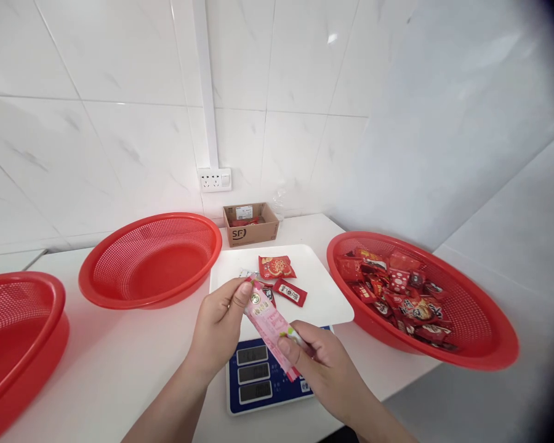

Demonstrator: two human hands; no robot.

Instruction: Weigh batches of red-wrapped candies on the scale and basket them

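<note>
My left hand pinches the upper end of a long pink snack packet. Near its lower end, my right hand grips the same packet, with a small white and green piece showing by the thumb. The packet is tilted above a digital scale with a blue display panel. On the scale's white pan lie a red square packet and a narrow red packet. Other small packets there are partly hidden behind the pink one.
At the right a red basket holds several red snack packets. Another red basket stands left of the scale, and a third at the far left. A cardboard box with packets inside sits by the wall, below a socket.
</note>
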